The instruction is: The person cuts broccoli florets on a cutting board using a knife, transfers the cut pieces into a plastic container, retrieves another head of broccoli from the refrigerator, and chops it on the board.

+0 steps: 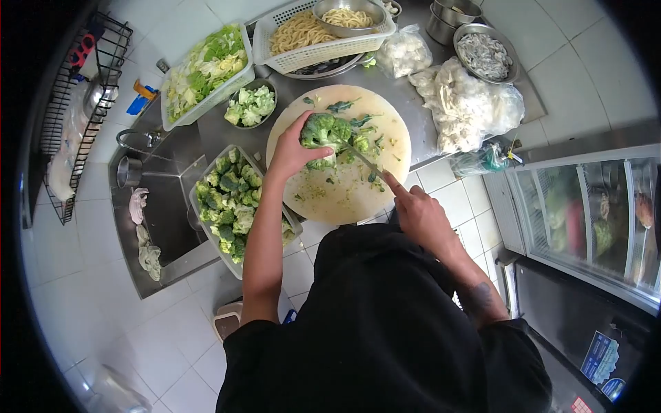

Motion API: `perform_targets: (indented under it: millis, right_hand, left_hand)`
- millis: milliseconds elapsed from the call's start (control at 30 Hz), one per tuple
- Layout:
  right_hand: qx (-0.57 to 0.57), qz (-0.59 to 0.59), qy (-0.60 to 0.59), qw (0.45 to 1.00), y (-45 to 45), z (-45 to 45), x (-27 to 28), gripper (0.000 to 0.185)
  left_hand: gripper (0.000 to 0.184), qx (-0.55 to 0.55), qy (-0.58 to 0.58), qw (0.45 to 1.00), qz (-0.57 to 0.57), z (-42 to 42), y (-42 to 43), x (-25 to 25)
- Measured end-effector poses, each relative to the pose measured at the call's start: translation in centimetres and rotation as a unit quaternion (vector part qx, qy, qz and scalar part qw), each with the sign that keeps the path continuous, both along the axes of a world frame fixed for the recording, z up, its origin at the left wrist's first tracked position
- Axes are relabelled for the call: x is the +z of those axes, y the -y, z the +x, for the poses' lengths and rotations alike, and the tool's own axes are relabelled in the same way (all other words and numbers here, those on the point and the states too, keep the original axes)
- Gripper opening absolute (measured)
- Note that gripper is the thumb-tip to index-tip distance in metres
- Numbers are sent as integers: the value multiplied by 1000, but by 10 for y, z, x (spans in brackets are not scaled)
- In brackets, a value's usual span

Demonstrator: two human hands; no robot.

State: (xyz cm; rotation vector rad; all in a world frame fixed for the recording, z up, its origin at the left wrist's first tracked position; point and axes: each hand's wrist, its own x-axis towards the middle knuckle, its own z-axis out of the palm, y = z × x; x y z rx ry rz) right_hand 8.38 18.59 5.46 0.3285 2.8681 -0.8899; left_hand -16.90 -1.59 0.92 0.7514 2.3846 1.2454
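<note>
My left hand grips a head of broccoli over the round cutting board, thumb and fingers wrapped around its side. In my right hand is a knife, its blade reaching up and left to the stem side of the broccoli. The index finger lies along the knife near the handle, which is mostly hidden in the fist. Leaves and small green trimmings lie scattered on the board. Left of the board, a tub of cut broccoli florets sits partly behind my left forearm.
A tub of chopped lettuce, a bowl of cut greens and a basket of noodles stand behind. Bags of pale food and a metal bowl are at right. A sink lies left, a glass-door fridge right.
</note>
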Motion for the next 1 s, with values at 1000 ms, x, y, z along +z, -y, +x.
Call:
perform_targets:
  millis: [1000]
  right_hand:
    - [31, 10, 87, 996, -9, -21, 29, 65]
  left_hand:
    - [96, 15, -36, 998, -50, 6, -9, 5]
